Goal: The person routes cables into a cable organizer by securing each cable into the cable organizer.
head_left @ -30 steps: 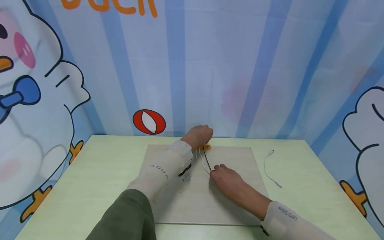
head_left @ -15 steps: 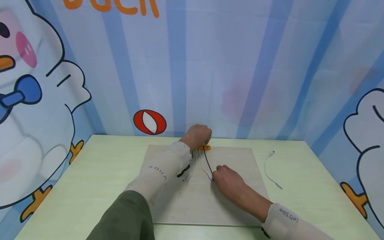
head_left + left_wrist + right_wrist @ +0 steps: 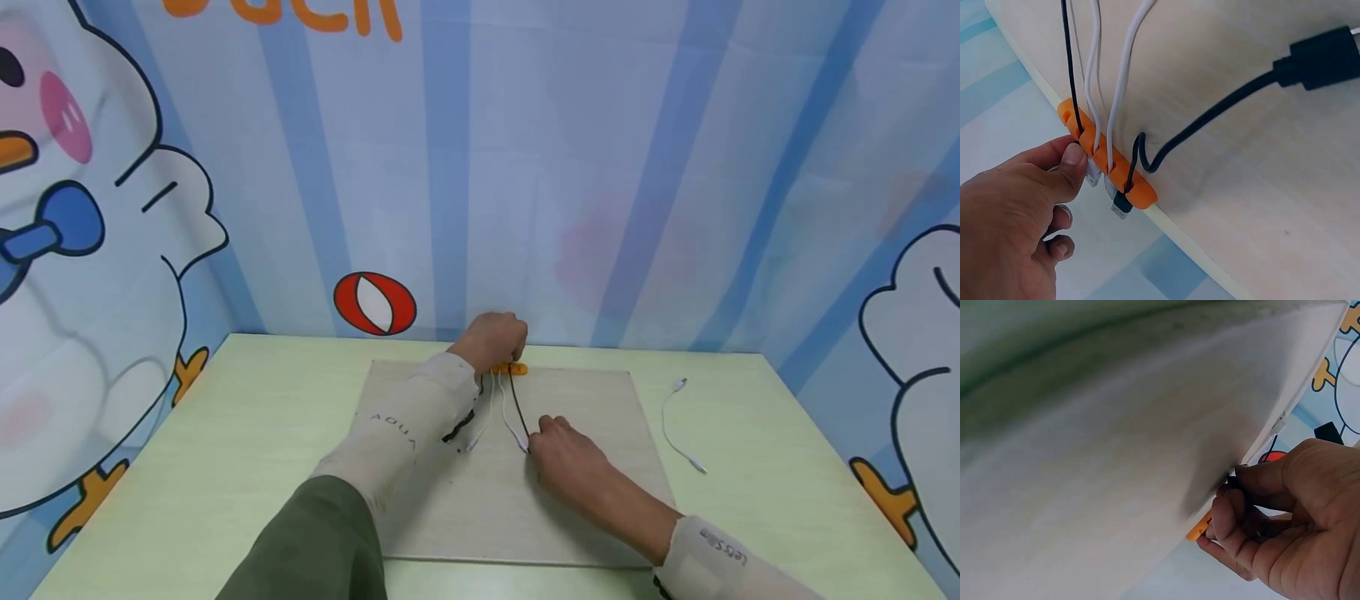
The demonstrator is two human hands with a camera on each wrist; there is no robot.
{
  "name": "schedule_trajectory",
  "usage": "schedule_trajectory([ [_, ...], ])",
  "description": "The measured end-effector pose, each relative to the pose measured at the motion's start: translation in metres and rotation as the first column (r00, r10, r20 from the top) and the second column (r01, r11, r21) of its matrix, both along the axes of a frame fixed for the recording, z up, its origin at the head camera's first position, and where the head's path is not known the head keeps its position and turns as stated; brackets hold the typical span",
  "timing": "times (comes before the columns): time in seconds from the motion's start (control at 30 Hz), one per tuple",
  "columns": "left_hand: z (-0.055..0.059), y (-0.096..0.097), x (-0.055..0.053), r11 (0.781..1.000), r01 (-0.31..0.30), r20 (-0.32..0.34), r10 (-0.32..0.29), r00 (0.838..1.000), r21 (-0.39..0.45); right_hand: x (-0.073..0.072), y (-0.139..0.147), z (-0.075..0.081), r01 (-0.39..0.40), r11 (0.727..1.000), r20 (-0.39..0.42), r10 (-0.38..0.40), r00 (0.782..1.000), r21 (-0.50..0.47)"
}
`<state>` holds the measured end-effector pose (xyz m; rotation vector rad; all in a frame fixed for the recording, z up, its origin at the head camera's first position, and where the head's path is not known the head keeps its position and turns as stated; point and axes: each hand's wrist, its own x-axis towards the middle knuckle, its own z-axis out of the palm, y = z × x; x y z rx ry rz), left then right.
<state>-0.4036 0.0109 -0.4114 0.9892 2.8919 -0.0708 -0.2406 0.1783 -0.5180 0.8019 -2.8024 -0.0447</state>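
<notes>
An orange cable holder [image 3: 1121,172] sits on the far edge of a pale board [image 3: 480,517], with black and white cables in its slots. At its far end my left hand [image 3: 1029,194] pinches the plug end of a thin black cable [image 3: 1069,56] between thumb and index finger; the fingers mostly hide that plug. Nearer on the board, my right hand [image 3: 566,458] pinches the other end of this black cable, which runs fairly straight between both hands. Beside the right fingertips lies a white cable's plug [image 3: 522,445]. A dark connector [image 3: 1233,482] shows between the right fingers.
A thicker black cable with a large connector [image 3: 1325,58] leaves the holder's near slot. Two white cables, one marked here [image 3: 1124,69], run through the middle slots. To the right of the board, a short white cable [image 3: 666,425] lies on the table [image 3: 757,500]. A printed curtain [image 3: 510,167] stands behind.
My right hand has shifted slightly toward me with the black cable's end. The white plug beside its fingertips has come into view. My left hand stays nearly still at the holder.
</notes>
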Motion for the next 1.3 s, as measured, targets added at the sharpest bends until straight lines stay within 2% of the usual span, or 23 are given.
schedule_trajectory([
  [0.1, -0.007, 0.000, -0.006, 0.999, 0.009, -0.011, -0.010, 1.000, -0.039, 0.000, 0.000, -0.001, 0.030, 0.999, 0.004, -0.030, 1.000, 0.028],
  [0.23, -0.022, -0.003, -0.018, 0.994, 0.040, -0.058, -0.046, 0.997, -0.099, -0.002, 0.005, -0.006, 0.079, 0.996, -0.008, -0.079, 0.997, 0.041],
  [0.3, -0.025, -0.004, -0.018, 0.990, 0.059, -0.090, -0.071, 0.993, -0.130, -0.001, 0.007, -0.007, 0.090, 0.995, -0.016, -0.089, 0.996, 0.040],
  [0.33, -0.023, -0.004, -0.014, 0.989, 0.064, -0.105, -0.079, 0.991, -0.137, -0.001, 0.008, -0.007, 0.091, 0.995, -0.011, -0.090, 0.996, 0.029],
  [0.4, -0.012, -0.005, -0.002, 0.990, 0.070, -0.101, -0.083, 0.991, -0.125, 0.001, 0.008, -0.003, 0.076, 0.997, -0.011, -0.076, 0.997, 0.001],
  [0.53, 0.009, -0.004, 0.024, 0.996, 0.066, -0.076, -0.071, 0.995, -0.058, 0.015, 0.005, 0.021, 0.062, 0.997, 0.028, -0.060, 0.998, -0.056],
  [0.6, 0.014, -0.004, 0.030, 0.997, 0.061, -0.070, -0.064, 0.996, -0.039, 0.021, 0.003, 0.031, 0.063, 0.996, 0.045, -0.060, 0.997, -0.067],
  [0.63, 0.011, -0.005, 0.029, 0.997, 0.066, -0.090, -0.070, 0.994, -0.043, 0.022, 0.003, 0.033, 0.074, 0.995, 0.058, -0.070, 0.996, -0.061],
  [0.73, 0.003, -0.006, 0.022, 0.995, 0.078, -0.137, -0.087, 0.987, -0.067, 0.011, 0.008, 0.015, 0.078, 0.996, 0.031, -0.077, 0.997, -0.032],
  [0.83, 0.006, -0.007, 0.028, 0.996, 0.069, -0.137, -0.077, 0.988, -0.062, 0.000, 0.015, -0.005, 0.099, 0.995, 0.007, -0.099, 0.995, 0.022],
  [0.87, 0.011, -0.007, 0.033, 0.997, 0.065, -0.126, -0.071, 0.990, -0.052, 0.000, 0.016, -0.007, 0.098, 0.995, -0.002, -0.098, 0.995, 0.022],
  [0.9, 0.017, -0.006, 0.040, 0.997, 0.057, -0.110, -0.062, 0.992, -0.045, 0.002, 0.017, -0.006, 0.093, 0.996, -0.006, -0.093, 0.996, 0.004],
  [0.97, 0.024, -0.005, 0.047, 0.998, 0.047, -0.102, -0.051, 0.994, -0.037, 0.013, 0.016, 0.010, 0.089, 0.996, 0.017, -0.088, 0.996, -0.014],
  [1.07, 0.022, -0.001, 0.043, 0.998, 0.040, -0.096, -0.044, 0.994, -0.048, 0.032, 0.018, 0.034, 0.058, 0.995, 0.027, -0.056, 0.998, -0.075],
  [1.13, 0.020, 0.004, 0.039, 0.998, 0.028, -0.090, -0.033, 0.995, -0.065, 0.039, 0.023, 0.042, 0.047, 0.995, 0.013, -0.046, 0.999, -0.084],
  [1.17, 0.018, 0.007, 0.037, 0.997, 0.025, -0.086, -0.030, 0.996, -0.068, 0.039, 0.028, 0.040, 0.039, 0.996, -0.005, -0.039, 0.999, -0.085],
  [1.2, 0.017, 0.010, 0.035, 0.997, 0.023, -0.078, -0.028, 0.997, -0.073, 0.035, 0.034, 0.031, 0.033, 0.996, -0.029, -0.035, 0.999, -0.082],
  [1.23, 0.016, 0.012, 0.035, 0.996, 0.023, -0.077, -0.029, 0.997, -0.081, 0.033, 0.038, 0.028, 0.043, 0.995, -0.018, -0.045, 0.999, -0.085],
  [1.3, 0.014, 0.019, 0.034, 0.996, 0.025, -0.073, -0.032, 0.997, -0.087, 0.020, 0.051, 0.007, 0.030, 0.996, -0.059, -0.035, 0.998, -0.082],
])
